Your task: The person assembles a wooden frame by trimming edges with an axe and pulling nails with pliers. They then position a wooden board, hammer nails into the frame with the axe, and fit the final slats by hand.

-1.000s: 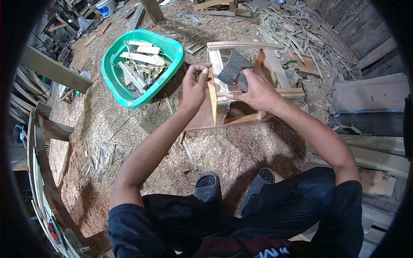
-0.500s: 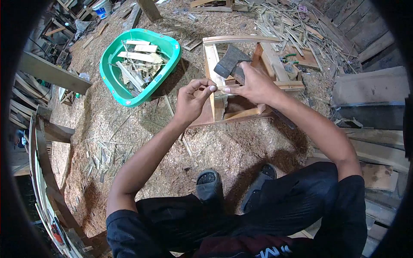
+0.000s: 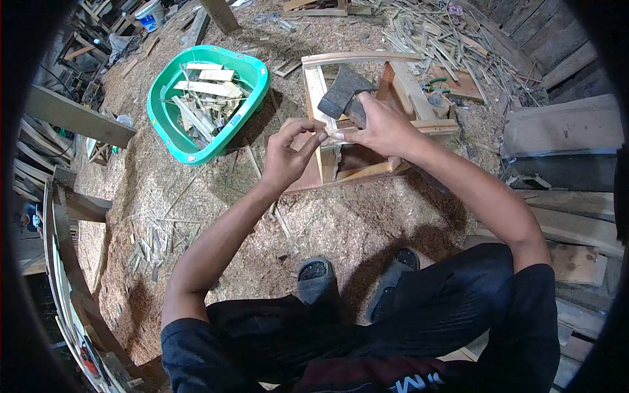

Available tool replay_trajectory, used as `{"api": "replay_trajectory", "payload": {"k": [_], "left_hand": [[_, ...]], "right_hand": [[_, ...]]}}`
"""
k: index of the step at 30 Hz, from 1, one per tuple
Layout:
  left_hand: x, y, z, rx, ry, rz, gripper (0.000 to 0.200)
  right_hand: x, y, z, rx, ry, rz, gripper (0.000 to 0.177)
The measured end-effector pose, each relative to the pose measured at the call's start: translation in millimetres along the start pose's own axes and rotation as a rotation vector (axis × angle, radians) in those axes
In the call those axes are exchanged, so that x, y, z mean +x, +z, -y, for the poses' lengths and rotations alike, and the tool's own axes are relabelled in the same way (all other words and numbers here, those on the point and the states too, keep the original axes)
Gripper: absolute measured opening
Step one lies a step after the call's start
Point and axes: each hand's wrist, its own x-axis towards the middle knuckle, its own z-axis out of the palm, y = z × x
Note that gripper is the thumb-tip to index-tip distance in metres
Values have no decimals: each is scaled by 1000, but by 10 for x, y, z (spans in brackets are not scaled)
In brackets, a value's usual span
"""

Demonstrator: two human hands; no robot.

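My right hand (image 3: 386,128) is closed around a hatchet (image 3: 344,92) with a dark metal head, which points up and to the left. Much of its handle is hidden beneath my hand and forearm. My left hand (image 3: 291,152) is in a pinch, thumb against fingers, close to the fingertips of my right hand. Whatever sits in that pinch is too small to make out. Both hands are above the near left part of a wooden frame (image 3: 317,78), built of pale strips and brown boards, lying on the ground.
To the left stands a green plastic basin (image 3: 263,85) holding wood offcuts. Green-handled pliers (image 3: 435,81) lie beyond the frame, near a heap of wood strips (image 3: 452,49). Stacked boards (image 3: 570,229) line the right side. A wooden post (image 3: 221,14) rises at the back.
The whole view has shifted slightly, so the basin and frame appear a little further left. My hands stay close together, the hatchet still in my right hand.
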Motion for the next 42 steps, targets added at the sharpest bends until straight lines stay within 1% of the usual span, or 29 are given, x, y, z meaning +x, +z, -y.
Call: {"api": "replay_trajectory", "payload": {"k": [1,4,8,10,13,16,19,22,26,29,32,35,36,39,42], "left_hand": [[1,0,-6,7,3,-4,14],[36,-45,-6,84,140,35,12],[27,-69,15,39,67,89,12],[-7,-47,68,12,10,104,13],[-78,68,99,-236,-185,11,11],[-131,138,122,-350,-247,-107,11],[-114,119,140,-278,-272,-85,12],[-124,83,126,-189,-237,-29,12],[-144,101,130,-195,-212,-39,12],[-163,143,154,-245,-197,-72,14],[-199,159,109,-280,-221,-85,17],[-207,160,104,-300,-223,-80,16],[-206,168,102,-312,-225,-85,16],[-187,170,90,-306,-246,-82,13],[-164,153,80,-297,-243,-70,13]], "right_hand": [[-11,-13,31,-1,14,5,79],[-8,-2,12,-17,13,7,78],[4,53,-56,10,-11,-9,76],[-18,-10,23,-5,5,-11,75],[-17,27,-4,4,-13,-30,75],[-5,30,-7,-20,-3,-12,75],[-10,-22,49,-38,23,16,76],[-21,10,18,-19,3,7,77],[-36,-12,16,24,-42,-17,74],[-18,-49,-26,133,-67,-55,73],[-25,-206,71,299,168,72,66],[-10,-192,-89,299,117,-35,54],[-59,-274,21,282,60,-35,41],[-41,-314,70,117,-299,-143,41],[-13,-300,68,-80,-371,-154,39]]}}
